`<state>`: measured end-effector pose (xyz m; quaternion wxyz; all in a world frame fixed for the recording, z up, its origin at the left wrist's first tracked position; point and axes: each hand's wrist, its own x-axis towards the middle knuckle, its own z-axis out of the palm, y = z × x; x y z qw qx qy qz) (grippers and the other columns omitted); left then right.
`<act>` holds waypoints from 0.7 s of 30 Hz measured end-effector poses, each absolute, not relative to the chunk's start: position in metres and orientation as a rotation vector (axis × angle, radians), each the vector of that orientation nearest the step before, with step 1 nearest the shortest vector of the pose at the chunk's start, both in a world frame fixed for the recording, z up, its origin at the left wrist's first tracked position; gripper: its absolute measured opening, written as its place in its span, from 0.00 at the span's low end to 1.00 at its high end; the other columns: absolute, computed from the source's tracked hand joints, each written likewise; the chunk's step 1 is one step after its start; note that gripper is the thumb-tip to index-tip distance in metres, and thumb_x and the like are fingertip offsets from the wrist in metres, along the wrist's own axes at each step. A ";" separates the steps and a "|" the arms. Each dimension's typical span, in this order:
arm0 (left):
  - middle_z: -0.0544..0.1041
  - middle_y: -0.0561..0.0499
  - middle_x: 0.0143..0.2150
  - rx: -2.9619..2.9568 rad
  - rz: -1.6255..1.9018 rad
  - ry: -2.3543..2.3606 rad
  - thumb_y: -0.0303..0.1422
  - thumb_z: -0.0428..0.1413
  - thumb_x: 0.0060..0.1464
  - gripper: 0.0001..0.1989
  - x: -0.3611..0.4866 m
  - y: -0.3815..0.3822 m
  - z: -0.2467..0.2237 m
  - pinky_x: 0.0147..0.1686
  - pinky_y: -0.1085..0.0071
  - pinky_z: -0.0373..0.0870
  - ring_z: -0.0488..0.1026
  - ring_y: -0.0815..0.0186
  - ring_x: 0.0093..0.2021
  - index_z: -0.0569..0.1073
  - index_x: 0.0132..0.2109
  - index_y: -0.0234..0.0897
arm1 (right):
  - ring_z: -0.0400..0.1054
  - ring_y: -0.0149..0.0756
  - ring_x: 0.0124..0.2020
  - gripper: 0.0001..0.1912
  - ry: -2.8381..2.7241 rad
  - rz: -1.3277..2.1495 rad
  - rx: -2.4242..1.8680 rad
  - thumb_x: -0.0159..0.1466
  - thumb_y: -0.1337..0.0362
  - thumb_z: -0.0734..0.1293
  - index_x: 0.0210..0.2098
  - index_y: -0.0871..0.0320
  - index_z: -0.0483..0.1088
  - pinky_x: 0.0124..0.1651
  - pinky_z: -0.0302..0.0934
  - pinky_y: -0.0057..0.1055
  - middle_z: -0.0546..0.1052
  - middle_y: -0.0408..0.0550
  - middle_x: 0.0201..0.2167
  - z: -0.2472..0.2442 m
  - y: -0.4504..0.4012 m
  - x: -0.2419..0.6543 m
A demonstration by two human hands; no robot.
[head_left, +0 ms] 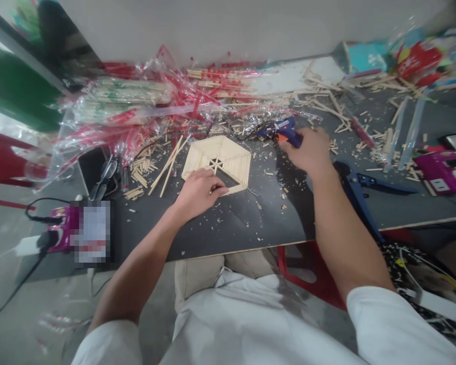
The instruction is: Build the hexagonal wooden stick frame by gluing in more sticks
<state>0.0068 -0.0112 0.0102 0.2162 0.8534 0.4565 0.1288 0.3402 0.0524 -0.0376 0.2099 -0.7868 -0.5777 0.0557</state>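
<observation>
A flat hexagon of wooden sticks [223,147] lies on the dark table, with an open wedge on its near side and small gaps round its centre. My left hand [202,191] rests at its near left edge, fingers closed in a pinch on a short wooden stick whose end just shows. To the right, my right hand [310,151] is wrapped round the handle of a blue hot glue gun [283,128] with an orange trigger. The gun lies low over the table, its nozzle pointing left. Several loose chopsticks [169,167] lie left of the hexagon.
Bagged chopsticks [129,94] and red wrappers are heaped at the back. Stick offcuts [142,170] litter the surface. Blue-handled cutters [359,192] lie right of my forearm. Glasses [107,175] rest on a phone at left, near a purple power strip [61,228].
</observation>
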 end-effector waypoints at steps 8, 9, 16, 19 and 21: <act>0.80 0.47 0.38 2.355 0.389 1.254 0.33 0.64 0.66 0.06 0.011 -0.014 0.008 0.50 0.57 0.69 0.77 0.57 0.43 0.86 0.42 0.39 | 0.64 0.66 0.66 0.38 -1.602 0.195 -2.108 0.60 0.50 0.79 0.63 0.63 0.71 0.69 0.58 0.64 0.72 0.69 0.61 -0.042 0.053 0.335; 0.80 0.47 0.38 2.348 0.379 1.262 0.33 0.64 0.66 0.06 0.012 -0.014 0.009 0.50 0.57 0.70 0.77 0.57 0.43 0.86 0.42 0.39 | 0.64 0.67 0.66 0.38 -1.591 0.170 -2.116 0.61 0.49 0.79 0.63 0.62 0.71 0.69 0.57 0.65 0.72 0.69 0.62 -0.043 0.054 0.332; 0.80 0.47 0.36 2.260 0.322 1.362 0.31 0.65 0.65 0.06 0.018 -0.014 0.014 0.51 0.56 0.70 0.77 0.56 0.43 0.87 0.39 0.39 | 0.63 0.67 0.65 0.32 -1.588 0.077 -2.065 0.62 0.50 0.78 0.57 0.62 0.71 0.69 0.57 0.65 0.73 0.69 0.58 -0.054 0.065 0.331; 0.79 0.48 0.35 2.262 0.330 1.376 0.30 0.64 0.65 0.06 0.018 -0.015 0.014 0.51 0.55 0.70 0.76 0.56 0.42 0.87 0.38 0.39 | 0.64 0.66 0.65 0.29 -1.592 0.089 -2.057 0.62 0.54 0.77 0.57 0.61 0.70 0.68 0.59 0.66 0.73 0.66 0.57 -0.053 0.067 0.332; 0.79 0.48 0.35 2.262 0.341 1.380 0.30 0.64 0.64 0.06 0.019 -0.015 0.013 0.51 0.55 0.70 0.76 0.57 0.42 0.86 0.37 0.38 | 0.67 0.65 0.64 0.28 -1.580 0.126 -2.082 0.62 0.57 0.76 0.57 0.60 0.69 0.66 0.62 0.65 0.74 0.64 0.56 -0.049 0.065 0.329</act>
